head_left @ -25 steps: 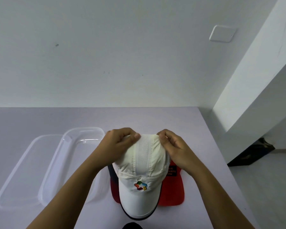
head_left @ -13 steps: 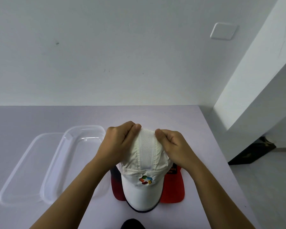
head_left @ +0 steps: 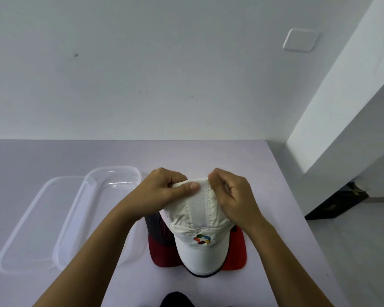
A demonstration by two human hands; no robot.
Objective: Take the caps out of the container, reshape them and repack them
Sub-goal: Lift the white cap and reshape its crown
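A white cap (head_left: 197,231) with a coloured logo on its front lies brim toward me on top of other caps. My left hand (head_left: 164,191) pinches the back left of its crown, thumb on the mesh panel. My right hand (head_left: 233,196) grips the back right of the crown, fingers curled into the cloth. Beneath it a red cap brim (head_left: 235,253) shows on the right and a dark red one (head_left: 162,253) with a dark crown on the left. A clear plastic container (head_left: 102,196) stands empty to the left.
A clear lid (head_left: 31,220) lies left of the container on the pale purple table (head_left: 208,156). The table's right edge runs past my right forearm, with floor and a white wall column beyond. A dark object (head_left: 175,300) peeks in at the bottom edge.
Both hands have drawn closer together on the back of the white cap's crown, bunching the cloth upward. The cap stack has stayed in place.
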